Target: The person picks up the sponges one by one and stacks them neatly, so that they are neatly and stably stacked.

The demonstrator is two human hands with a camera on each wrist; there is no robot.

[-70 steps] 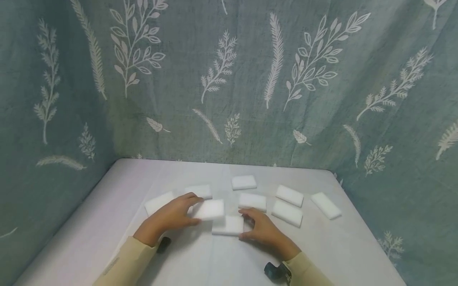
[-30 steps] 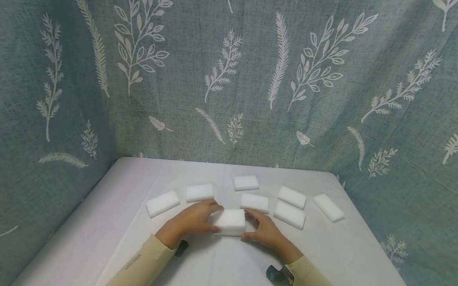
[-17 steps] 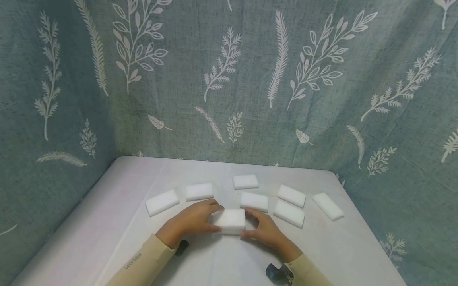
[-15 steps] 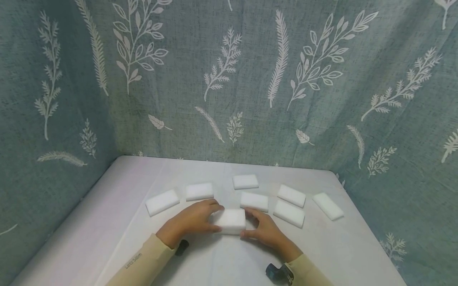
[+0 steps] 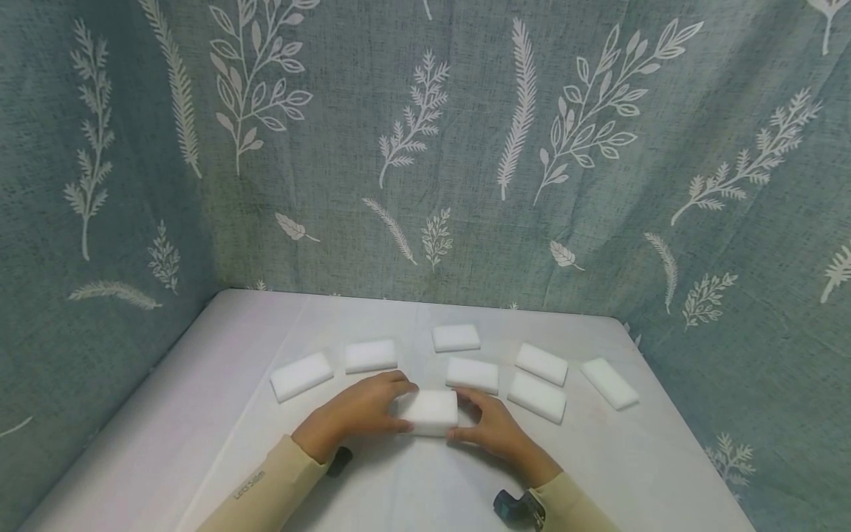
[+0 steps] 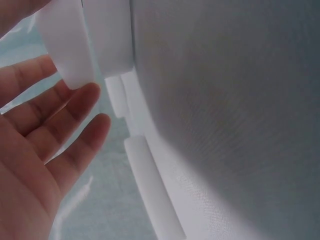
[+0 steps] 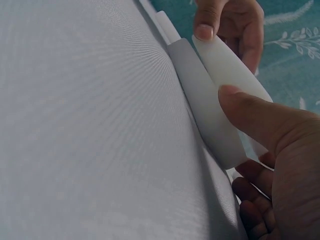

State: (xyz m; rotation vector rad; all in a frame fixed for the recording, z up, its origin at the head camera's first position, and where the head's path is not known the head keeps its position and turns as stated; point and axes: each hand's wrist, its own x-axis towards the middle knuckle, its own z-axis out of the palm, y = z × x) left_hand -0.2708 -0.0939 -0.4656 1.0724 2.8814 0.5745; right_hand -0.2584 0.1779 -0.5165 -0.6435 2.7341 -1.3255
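Note:
At the table's middle, one white sponge (image 5: 428, 403) is over another white sponge (image 7: 205, 107), long sides lined up. My left hand (image 5: 372, 405) pinches the upper one's left end between thumb and fingers; some of its fingers are spread in the left wrist view. At the right end my right hand (image 5: 488, 427) curls thumb and fingers round the pair, its thumb (image 7: 250, 112) against the upper sponge's near side. A narrow gap shows between the two sponges in the right wrist view. Whether they touch elsewhere I cannot tell.
Several more white sponges lie flat on the white-covered table (image 5: 372, 480): two at left, one at back centre (image 5: 456, 338), one just behind my hands (image 5: 472, 375), and three at right, including one far right (image 5: 609, 383). A green leaf-patterned cloth (image 5: 425, 148) encloses back and sides.
Since the earliest frame, my left hand has brought its sponge right and over the one at my right hand. In the last half second the upper sponge has shifted very slightly right.

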